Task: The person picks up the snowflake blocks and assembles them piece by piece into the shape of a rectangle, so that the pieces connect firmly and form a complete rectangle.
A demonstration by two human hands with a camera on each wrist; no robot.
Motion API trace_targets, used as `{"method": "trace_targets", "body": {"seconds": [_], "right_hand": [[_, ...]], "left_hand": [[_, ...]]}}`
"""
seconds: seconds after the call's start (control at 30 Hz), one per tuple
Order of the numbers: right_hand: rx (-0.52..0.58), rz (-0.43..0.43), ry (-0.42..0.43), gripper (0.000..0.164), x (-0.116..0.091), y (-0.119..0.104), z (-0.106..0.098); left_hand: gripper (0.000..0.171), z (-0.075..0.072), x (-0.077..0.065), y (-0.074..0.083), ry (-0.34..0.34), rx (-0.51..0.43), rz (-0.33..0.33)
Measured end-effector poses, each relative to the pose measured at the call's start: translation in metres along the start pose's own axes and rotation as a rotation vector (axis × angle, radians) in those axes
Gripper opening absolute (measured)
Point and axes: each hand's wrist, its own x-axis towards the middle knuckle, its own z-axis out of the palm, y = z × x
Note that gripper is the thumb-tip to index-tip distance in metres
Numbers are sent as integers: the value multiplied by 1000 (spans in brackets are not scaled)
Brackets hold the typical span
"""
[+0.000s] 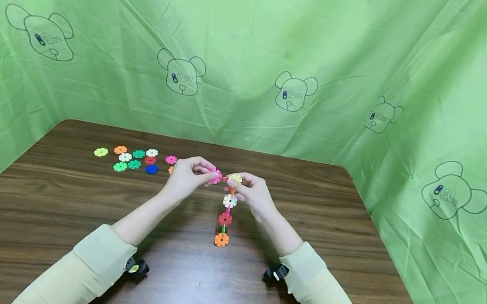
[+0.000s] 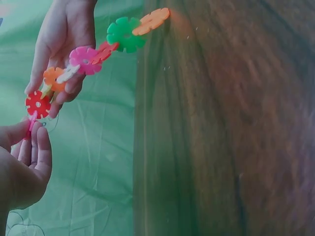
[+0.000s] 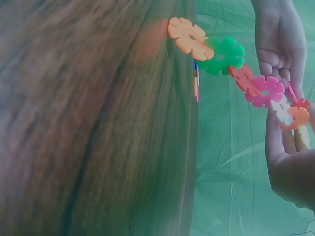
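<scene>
A chain of slotted plastic flower discs hangs over the table between both hands, its discs joined edge to edge at right angles. Thumb and fingers of my left hand (image 1: 184, 178) pinch the pink disc (image 1: 216, 177) at the chain's left end. This disc meets a red disc (image 2: 38, 104), best seen in the left wrist view. My right hand (image 1: 256, 197) grips the chain at the yellow disc (image 1: 235, 177). Below it dangle a white disc (image 1: 230, 201), a red one (image 1: 225, 220), a green disc (image 3: 224, 55) seen edge-on from the head, and an orange disc (image 1: 222, 240) lowest.
Several loose discs lie at the back left of the wooden table (image 1: 67, 203), among them a yellow-green disc (image 1: 101, 152), a blue disc (image 1: 151, 169) and a pink disc (image 1: 171, 159). A green cloth (image 1: 244, 49) with printed bear heads surrounds the back and sides.
</scene>
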Motion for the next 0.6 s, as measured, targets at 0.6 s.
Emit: {"method": "trace_targets", "body": {"seconds": [0.6], "right_hand": [[-45, 9, 14, 23, 1, 0, -2]], "left_hand": [[17, 10, -2, -5, 39, -17, 60]]}}
